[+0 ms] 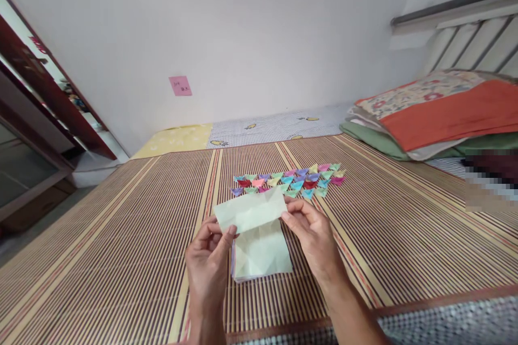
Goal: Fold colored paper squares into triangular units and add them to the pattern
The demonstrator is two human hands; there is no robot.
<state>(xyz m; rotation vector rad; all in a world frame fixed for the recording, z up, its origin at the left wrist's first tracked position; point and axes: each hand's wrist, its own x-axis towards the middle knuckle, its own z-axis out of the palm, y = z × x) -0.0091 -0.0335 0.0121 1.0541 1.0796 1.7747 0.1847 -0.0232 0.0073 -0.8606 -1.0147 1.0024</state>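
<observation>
A pale green, creased sheet of paper (251, 210) is held up between both hands, with a straight lower edge. My left hand (211, 250) pinches its lower left corner between thumb and fingers. At the right edge, my right hand (313, 232) pinches the same sheet. Below and partly behind it, a stack of square papers (263, 253) lies on the striped mat (162, 237), its top sheet pale green and creased. Just beyond the held sheet, small folded paper pieces (297, 185) in many colours lie in rows; the sheet hides part of the nearest row.
Folded bedding (437, 113) in orange, green and floral cloth is piled at the right, by a white slatted headboard (477, 43). A pink note (180, 85) is on the wall. Patterned cloth (267, 128) shows beyond the mat. A doorway stands at the far left.
</observation>
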